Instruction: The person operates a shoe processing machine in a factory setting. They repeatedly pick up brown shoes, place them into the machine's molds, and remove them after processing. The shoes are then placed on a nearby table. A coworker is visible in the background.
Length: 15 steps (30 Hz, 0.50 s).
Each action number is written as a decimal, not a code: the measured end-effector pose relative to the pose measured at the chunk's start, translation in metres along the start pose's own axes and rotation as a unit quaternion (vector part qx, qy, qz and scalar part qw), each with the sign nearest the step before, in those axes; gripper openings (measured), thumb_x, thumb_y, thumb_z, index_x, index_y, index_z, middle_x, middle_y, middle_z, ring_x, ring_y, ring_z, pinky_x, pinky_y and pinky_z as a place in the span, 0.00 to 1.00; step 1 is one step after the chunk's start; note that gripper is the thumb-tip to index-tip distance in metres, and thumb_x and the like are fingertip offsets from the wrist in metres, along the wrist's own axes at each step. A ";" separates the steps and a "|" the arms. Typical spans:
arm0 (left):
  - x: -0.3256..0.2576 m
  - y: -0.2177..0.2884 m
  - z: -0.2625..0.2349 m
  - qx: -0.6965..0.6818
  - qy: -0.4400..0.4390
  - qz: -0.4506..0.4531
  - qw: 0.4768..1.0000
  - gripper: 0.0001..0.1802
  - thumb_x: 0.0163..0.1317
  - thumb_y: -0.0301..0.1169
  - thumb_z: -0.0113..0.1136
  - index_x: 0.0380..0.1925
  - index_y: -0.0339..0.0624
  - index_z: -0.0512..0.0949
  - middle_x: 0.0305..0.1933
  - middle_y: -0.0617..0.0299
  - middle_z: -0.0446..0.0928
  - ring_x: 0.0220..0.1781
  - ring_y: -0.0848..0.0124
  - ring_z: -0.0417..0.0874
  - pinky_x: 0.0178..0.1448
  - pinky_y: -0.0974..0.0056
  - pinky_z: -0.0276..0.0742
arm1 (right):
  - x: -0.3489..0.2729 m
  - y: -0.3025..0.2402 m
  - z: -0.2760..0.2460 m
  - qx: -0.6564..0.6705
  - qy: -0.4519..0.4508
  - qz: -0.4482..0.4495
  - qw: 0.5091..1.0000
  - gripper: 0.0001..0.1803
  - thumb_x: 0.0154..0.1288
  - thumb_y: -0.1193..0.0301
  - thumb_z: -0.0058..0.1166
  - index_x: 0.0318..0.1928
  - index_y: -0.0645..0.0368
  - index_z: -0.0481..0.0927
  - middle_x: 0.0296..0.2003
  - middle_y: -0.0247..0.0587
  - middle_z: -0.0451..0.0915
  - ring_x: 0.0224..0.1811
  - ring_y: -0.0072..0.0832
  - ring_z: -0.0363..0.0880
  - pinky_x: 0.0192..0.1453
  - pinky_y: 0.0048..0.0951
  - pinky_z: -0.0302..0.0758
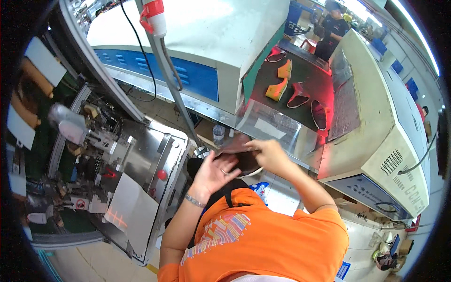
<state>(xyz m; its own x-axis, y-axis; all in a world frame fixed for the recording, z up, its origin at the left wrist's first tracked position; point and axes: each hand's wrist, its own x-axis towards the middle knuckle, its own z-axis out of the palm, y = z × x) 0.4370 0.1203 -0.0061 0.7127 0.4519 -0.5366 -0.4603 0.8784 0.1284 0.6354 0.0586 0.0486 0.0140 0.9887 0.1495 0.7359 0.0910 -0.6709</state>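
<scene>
In front of my orange shirt, both hands are at a dark reddish-brown shoe upper with a pale lower edge. My right hand pinches its upper rim between thumb and fingers. On its left side, my left hand holds it, palm turned up, with the thumb apart and the fingers partly curled into its opening. The far side of the upper is hidden. Beyond my hands, a dark conveyor belt carries dark uppers and yellow wedge-shaped pieces under red light.
Left of me stands a machine with a metal table, a red knob and a white panel. A white-and-blue housing and a beige housing flank the belt. A clear bottle stands beyond my hands. A co-worker is behind the belt.
</scene>
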 end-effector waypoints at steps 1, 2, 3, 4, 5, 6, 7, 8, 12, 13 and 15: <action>0.002 -0.008 0.001 0.034 -0.013 -0.050 0.998 0.24 0.66 0.43 0.37 0.54 0.37 0.63 0.58 0.51 0.66 0.60 0.59 0.67 0.61 0.45 0.62 | 0.009 0.032 -0.010 -0.026 0.002 0.031 0.999 0.18 0.43 0.79 0.46 0.39 0.61 0.78 0.31 0.53 0.79 0.35 0.42 0.79 0.39 0.33 0.75; 0.004 -0.013 -0.007 0.067 -0.027 -0.077 0.994 0.22 0.66 0.41 0.38 0.54 0.38 0.63 0.60 0.52 0.64 0.62 0.60 0.64 0.62 0.46 0.61 | 0.020 0.059 -0.022 -0.051 0.001 0.061 0.997 0.17 0.42 0.78 0.46 0.37 0.62 0.79 0.32 0.53 0.78 0.35 0.42 0.79 0.39 0.33 0.75; 0.002 -0.015 -0.017 0.091 -0.014 -0.066 0.994 0.21 0.66 0.39 0.39 0.54 0.39 0.63 0.61 0.53 0.63 0.62 0.60 0.64 0.63 0.47 0.60 | 0.036 0.060 -0.039 -0.032 -0.025 0.160 0.986 0.16 0.43 0.77 0.46 0.36 0.62 0.79 0.33 0.53 0.78 0.36 0.41 0.79 0.40 0.34 0.75; -0.002 -0.014 -0.027 0.112 -0.003 -0.053 0.992 0.21 0.65 0.38 0.39 0.54 0.40 0.63 0.61 0.54 0.63 0.62 0.60 0.63 0.63 0.48 0.60 | 0.053 0.061 -0.059 -0.016 -0.052 0.255 0.965 0.16 0.43 0.77 0.45 0.36 0.63 0.79 0.33 0.53 0.78 0.37 0.41 0.79 0.42 0.34 0.74; -0.006 -0.012 -0.037 0.111 0.007 -0.034 0.993 0.20 0.65 0.38 0.40 0.54 0.41 0.64 0.61 0.54 0.63 0.62 0.60 0.63 0.63 0.48 0.60 | 0.068 0.102 -0.068 -0.121 0.004 0.178 0.977 0.16 0.43 0.76 0.45 0.36 0.63 0.79 0.32 0.53 0.79 0.35 0.40 0.80 0.39 0.35 0.75; -0.011 -0.006 -0.051 0.109 0.017 -0.017 0.994 0.20 0.65 0.37 0.40 0.54 0.42 0.64 0.61 0.55 0.63 0.62 0.61 0.63 0.63 0.49 0.60 | 0.082 0.158 -0.072 -0.223 0.059 0.100 0.968 0.16 0.44 0.76 0.45 0.37 0.63 0.79 0.31 0.53 0.79 0.34 0.39 0.80 0.36 0.35 0.76; -0.017 0.000 -0.066 0.102 0.032 0.004 0.994 0.19 0.65 0.37 0.40 0.54 0.43 0.64 0.61 0.55 0.63 0.62 0.61 0.63 0.63 0.49 0.60 | 0.100 0.197 -0.080 -0.163 0.120 0.146 0.968 0.17 0.45 0.74 0.45 0.38 0.61 0.79 0.32 0.56 0.78 0.36 0.44 0.78 0.41 0.38 0.74; -0.023 0.007 -0.082 0.078 0.070 0.026 0.994 0.18 0.65 0.36 0.41 0.53 0.45 0.66 0.59 0.57 0.66 0.60 0.63 0.66 0.61 0.51 0.63 | 0.121 0.210 -0.086 -0.136 0.158 0.167 0.964 0.18 0.46 0.73 0.46 0.40 0.61 0.78 0.34 0.58 0.77 0.39 0.46 0.77 0.45 0.39 0.73; -0.042 0.026 -0.122 0.060 0.094 0.113 0.987 0.16 0.64 0.36 0.45 0.50 0.46 0.68 0.53 0.58 0.70 0.55 0.64 0.70 0.58 0.51 0.66 | 0.183 0.285 -0.077 -0.082 0.237 0.246 0.936 0.26 0.52 0.62 0.51 0.49 0.66 0.72 0.44 0.60 0.74 0.48 0.48 0.73 0.52 0.38 0.69; -0.042 0.028 -0.125 0.077 0.103 0.118 0.985 0.16 0.64 0.36 0.45 0.50 0.46 0.68 0.54 0.58 0.69 0.55 0.64 0.70 0.58 0.51 0.67 | 0.187 0.318 -0.062 -0.079 0.234 0.276 0.929 0.29 0.52 0.59 0.52 0.50 0.68 0.70 0.47 0.60 0.73 0.51 0.47 0.72 0.54 0.37 0.68; -0.052 0.020 -0.130 0.106 0.149 0.153 0.971 0.17 0.64 0.35 0.44 0.52 0.47 0.66 0.54 0.57 0.69 0.55 0.64 0.70 0.58 0.51 0.67 | 0.194 0.326 -0.016 -0.107 0.125 0.272 0.948 0.32 0.52 0.57 0.55 0.51 0.67 0.68 0.48 0.59 0.72 0.51 0.46 0.72 0.54 0.36 0.68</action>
<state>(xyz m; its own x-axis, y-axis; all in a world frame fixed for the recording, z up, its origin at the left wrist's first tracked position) 0.3217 0.0937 -0.0839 0.3599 0.6598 -0.6596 -0.4844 0.7364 0.4723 0.8890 0.2784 -0.1300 0.5703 0.8214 0.0091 0.6949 -0.4764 -0.5387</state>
